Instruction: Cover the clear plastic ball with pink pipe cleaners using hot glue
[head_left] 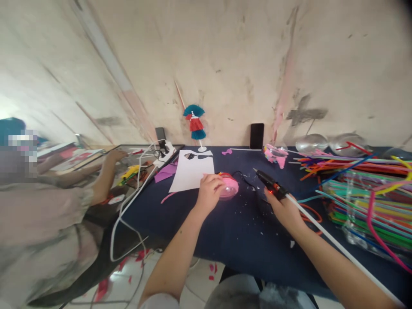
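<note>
A person's left hand point(210, 189) gripped a pink, clear-domed piece point(229, 187) on the dark counter point(225, 240), fingers curled over its side, apparently to steady it against the surface. To its right, apart from the piece, the right hand point(285, 210) was closed around a dark, pen-like tool point(272, 182), its tip pointed forward and left, seemingly to keep it away from the fingers. A red light glowed near the thumb, and a white length, rod or cord, ran back from the tool along the forearm.

Just beyond the left hand lay a white sheet point(193, 174), flat and near purple scraps point(165, 172). Farther beyond stood 1 pleated red-and-blue figure point(196, 124) on a stand, and 1 dark phone point(257, 136) propped against the wall, likely for support. A second pink piece point(276, 154) sat beyond the right hand. To that hand's right, colored stems point(367, 210) lay bundled in clear wrapping, presumably to hold them together.
</note>
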Demonstrator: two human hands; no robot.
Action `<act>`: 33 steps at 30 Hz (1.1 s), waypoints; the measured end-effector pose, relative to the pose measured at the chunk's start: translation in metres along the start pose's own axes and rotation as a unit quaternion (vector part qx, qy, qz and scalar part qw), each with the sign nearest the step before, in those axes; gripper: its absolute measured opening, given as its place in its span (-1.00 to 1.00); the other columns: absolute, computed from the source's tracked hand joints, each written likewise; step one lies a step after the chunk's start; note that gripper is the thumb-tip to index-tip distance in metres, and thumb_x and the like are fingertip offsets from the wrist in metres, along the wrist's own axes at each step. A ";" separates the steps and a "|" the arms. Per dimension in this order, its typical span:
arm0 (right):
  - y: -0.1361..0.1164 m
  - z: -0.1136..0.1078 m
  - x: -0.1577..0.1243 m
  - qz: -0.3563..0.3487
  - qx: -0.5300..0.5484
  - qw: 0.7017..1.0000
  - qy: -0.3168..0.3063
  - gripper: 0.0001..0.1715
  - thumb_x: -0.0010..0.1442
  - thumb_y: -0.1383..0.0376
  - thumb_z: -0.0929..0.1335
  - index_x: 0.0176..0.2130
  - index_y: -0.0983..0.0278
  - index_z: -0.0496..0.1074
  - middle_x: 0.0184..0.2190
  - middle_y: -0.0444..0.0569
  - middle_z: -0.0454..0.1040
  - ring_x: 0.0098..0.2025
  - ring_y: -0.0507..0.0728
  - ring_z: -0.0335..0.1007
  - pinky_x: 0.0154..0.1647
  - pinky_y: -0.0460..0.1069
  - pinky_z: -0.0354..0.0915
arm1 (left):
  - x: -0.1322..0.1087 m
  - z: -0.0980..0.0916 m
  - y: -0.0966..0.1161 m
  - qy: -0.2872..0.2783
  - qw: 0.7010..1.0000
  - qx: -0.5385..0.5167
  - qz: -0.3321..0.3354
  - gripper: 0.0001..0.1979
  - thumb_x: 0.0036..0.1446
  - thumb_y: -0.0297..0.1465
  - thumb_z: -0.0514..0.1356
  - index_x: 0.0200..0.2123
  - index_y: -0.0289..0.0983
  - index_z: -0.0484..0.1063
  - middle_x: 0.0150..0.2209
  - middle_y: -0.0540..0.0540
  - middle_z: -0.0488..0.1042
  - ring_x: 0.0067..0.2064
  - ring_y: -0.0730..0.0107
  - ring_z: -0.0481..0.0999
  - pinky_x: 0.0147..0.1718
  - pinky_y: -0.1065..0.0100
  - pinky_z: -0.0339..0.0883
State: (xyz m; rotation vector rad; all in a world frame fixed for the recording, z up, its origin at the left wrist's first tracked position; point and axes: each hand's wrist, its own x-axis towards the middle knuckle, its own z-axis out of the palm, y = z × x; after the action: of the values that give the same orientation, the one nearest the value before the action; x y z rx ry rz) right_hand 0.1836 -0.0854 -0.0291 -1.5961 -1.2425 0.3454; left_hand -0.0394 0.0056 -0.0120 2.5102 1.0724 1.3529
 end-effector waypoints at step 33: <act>0.036 -0.013 0.067 -0.220 -0.537 0.813 -0.055 -0.83 0.12 0.34 0.28 -0.30 0.43 0.37 -0.35 0.26 0.37 -0.27 0.30 0.27 -0.35 0.05 0.11 | 0.011 -0.007 0.004 -0.099 0.994 0.037 -0.002 -0.87 0.11 -0.47 0.17 -0.40 -0.19 0.52 -0.25 -0.07 0.40 -0.15 0.28 0.37 -0.05 0.10 0.23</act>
State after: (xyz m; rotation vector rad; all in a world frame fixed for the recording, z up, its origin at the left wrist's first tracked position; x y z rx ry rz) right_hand 0.2409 -0.0338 -0.0303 -2.1013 -2.0275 -0.7195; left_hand -0.0391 0.0075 0.0014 2.6253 1.1033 1.0536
